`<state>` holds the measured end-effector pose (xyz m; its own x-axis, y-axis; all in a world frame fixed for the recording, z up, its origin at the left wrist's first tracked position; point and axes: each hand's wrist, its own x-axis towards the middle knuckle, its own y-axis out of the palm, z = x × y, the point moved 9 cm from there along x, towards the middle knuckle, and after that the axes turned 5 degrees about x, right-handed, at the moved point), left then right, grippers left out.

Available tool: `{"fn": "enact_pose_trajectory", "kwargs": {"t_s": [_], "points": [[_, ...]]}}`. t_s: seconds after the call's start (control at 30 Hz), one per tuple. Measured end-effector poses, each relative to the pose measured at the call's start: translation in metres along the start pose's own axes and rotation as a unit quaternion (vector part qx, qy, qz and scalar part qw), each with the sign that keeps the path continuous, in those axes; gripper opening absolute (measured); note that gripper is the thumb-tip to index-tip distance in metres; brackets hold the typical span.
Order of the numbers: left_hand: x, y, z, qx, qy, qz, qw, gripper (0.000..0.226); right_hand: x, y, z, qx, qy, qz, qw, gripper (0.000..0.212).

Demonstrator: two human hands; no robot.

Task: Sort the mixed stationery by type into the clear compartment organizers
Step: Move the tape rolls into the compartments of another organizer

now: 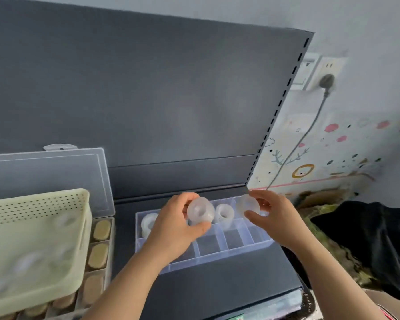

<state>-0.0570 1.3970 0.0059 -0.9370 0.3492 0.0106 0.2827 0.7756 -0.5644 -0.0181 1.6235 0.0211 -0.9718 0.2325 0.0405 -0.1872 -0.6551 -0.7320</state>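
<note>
Left hand (178, 227) grips a translucent tape roll (200, 212), fingers curled round it; right hand (273, 215) pinches a second roll (249, 204). Both hover just above a clear compartment organizer (217, 257) on a dark grey shelf (217, 287). A third roll (224, 217) and a fourth roll (148, 222) stand in its back compartments. A cream perforated basket (32, 227) sits at left, beneath a pale wall with a socket (326, 72).

The clear organizer's (217, 255) front compartments stood open from above. Over its back row the left hand (173, 229) and right hand (275, 218) each held a tape roll (200, 210). The pale basket (32, 227) blocked the left side, the dark panel (148, 88) the rear.
</note>
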Motion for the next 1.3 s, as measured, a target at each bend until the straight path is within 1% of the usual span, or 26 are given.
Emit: {"fn": "enact_pose_trajectory", "kwargs": {"t_s": [0.13,0.27,0.37,0.47,0.53,0.6,0.73,0.83,0.93,1.03,1.1,1.2,1.3], "points": [[0.018,0.038,0.0,0.013,-0.024,0.0,1.0,0.043,0.02,-0.008,-0.038,-0.03,-0.001,0.015,0.999,0.053],[0.026,0.054,0.005,0.035,-0.041,-0.02,0.998,0.043,0.038,0.005,-0.043,-0.057,-0.034,0.051,0.996,0.051],[0.025,0.055,0.011,0.042,-0.058,-0.033,0.997,0.045,0.046,0.02,-0.041,-0.098,-0.064,0.073,0.99,0.041],[0.022,0.055,0.015,0.043,-0.073,-0.046,0.995,0.046,0.054,0.027,-0.043,-0.111,-0.078,0.095,0.986,0.026],[0.021,0.055,0.019,0.037,-0.081,-0.054,0.995,0.047,0.058,0.029,-0.046,-0.124,-0.087,0.111,0.982,0.021],[0.02,0.055,0.022,0.032,-0.087,-0.059,0.994,0.048,0.061,0.029,-0.049,-0.141,-0.088,0.126,0.978,0.022],[0.02,0.057,0.023,0.034,-0.087,-0.058,0.994,0.048,0.065,0.036,-0.051,-0.187,-0.099,0.143,0.967,0.032],[0.02,0.058,0.02,0.036,-0.086,-0.058,0.994,0.049,0.066,0.041,-0.051,-0.2,-0.103,0.173,0.959,0.036],[0.022,0.059,0.016,0.042,-0.077,-0.06,0.994,0.048,0.066,0.037,-0.055,-0.159,-0.09,0.184,0.966,0.032],[0.026,0.062,0.01,0.043,-0.065,-0.063,0.995,0.05,0.064,0.021,-0.056,-0.08,-0.083,0.145,0.983,0.025],[0.032,0.067,0.002,0.038,-0.05,-0.059,0.996,0.055,0.057,0.01,-0.048,0.004,-0.079,0.122,0.989,0.02],[0.042,0.079,-0.022,0.027,0.002,-0.049,0.998,0.059,0.046,0.009,-0.031,0.147,-0.048,0.15,0.977,0.016],[0.051,0.088,-0.044,0.053,0.051,-0.038,0.997,0.063,0.046,0.012,-0.03,0.209,-0.018,0.158,0.965,0.011]]}}
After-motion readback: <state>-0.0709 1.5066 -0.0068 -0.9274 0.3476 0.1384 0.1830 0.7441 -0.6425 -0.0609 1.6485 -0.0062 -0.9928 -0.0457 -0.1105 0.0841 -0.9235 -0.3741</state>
